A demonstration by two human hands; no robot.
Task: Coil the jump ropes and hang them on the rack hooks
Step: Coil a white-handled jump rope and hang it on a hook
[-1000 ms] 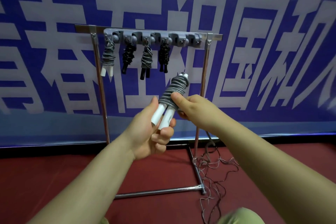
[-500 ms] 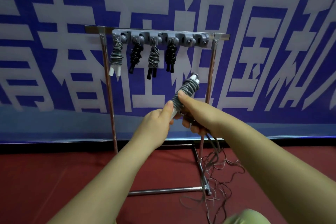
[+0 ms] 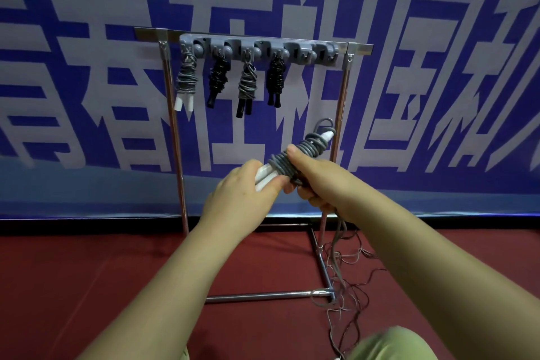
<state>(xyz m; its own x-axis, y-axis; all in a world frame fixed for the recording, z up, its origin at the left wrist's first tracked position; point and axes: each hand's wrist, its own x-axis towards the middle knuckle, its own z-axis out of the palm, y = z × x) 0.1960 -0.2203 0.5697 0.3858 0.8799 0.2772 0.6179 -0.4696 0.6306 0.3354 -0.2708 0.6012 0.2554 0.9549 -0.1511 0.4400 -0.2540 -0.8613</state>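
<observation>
A grey jump rope with white handles (image 3: 304, 152) is wound into a tight coil, tilted up to the right in front of the rack. My left hand (image 3: 245, 196) holds the lower white handle ends. My right hand (image 3: 318, 178) grips the coil's middle, thumb on top. A small loop sticks out at the coil's upper end. The metal rack (image 3: 172, 114) carries a grey hook bar (image 3: 295, 48). Several coiled ropes hang from its left hooks: a grey one with white handles (image 3: 185, 82), a black one (image 3: 217, 77), a grey one with black handles (image 3: 247, 88) and another black one (image 3: 276, 76).
The two rightmost hooks (image 3: 324, 52) hold nothing. Loose thin cords (image 3: 347, 280) lie tangled on the red floor by the rack's right foot. A blue banner with white characters (image 3: 438, 67) covers the wall behind. My knee (image 3: 388, 343) shows at the bottom.
The coil has dropped lower and tilted flatter. My left hand shifted from under the handles to cover their ends, and my right hand closed further round the coil's middle.
</observation>
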